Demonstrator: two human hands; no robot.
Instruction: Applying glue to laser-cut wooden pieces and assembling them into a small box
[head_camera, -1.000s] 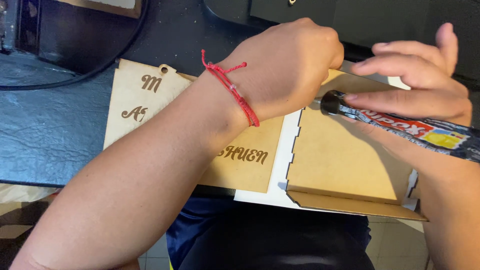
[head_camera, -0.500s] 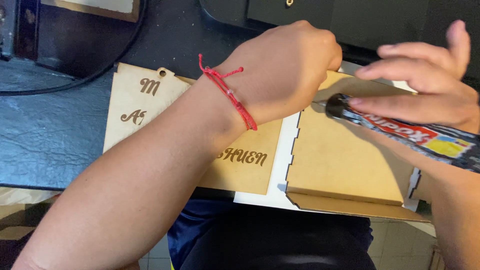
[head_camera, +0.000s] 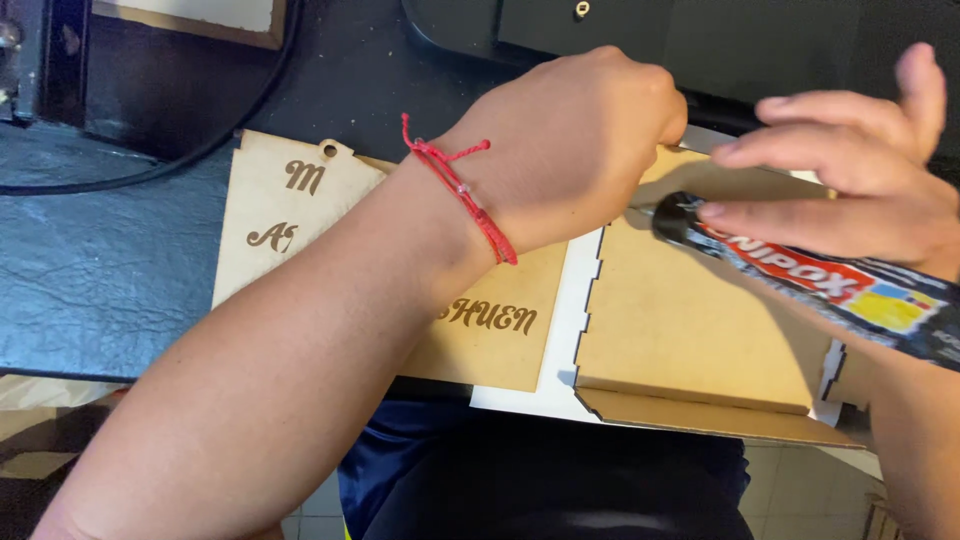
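Crosswise, the left hand (head_camera: 580, 150) reaches over the engraved wooden panel (head_camera: 300, 215), fist curled shut, knuckles up, at the far edge of the notched wooden panel (head_camera: 690, 330); what it pinches is hidden. Opposite, the right hand (head_camera: 860, 190) grips a black glue tube (head_camera: 810, 280) with fingers (head_camera: 780, 215) stretched along it, nozzle by the left thumb. Both panels overhang the dark tabletop (head_camera: 100, 290) near edge; bare room lies leftward.
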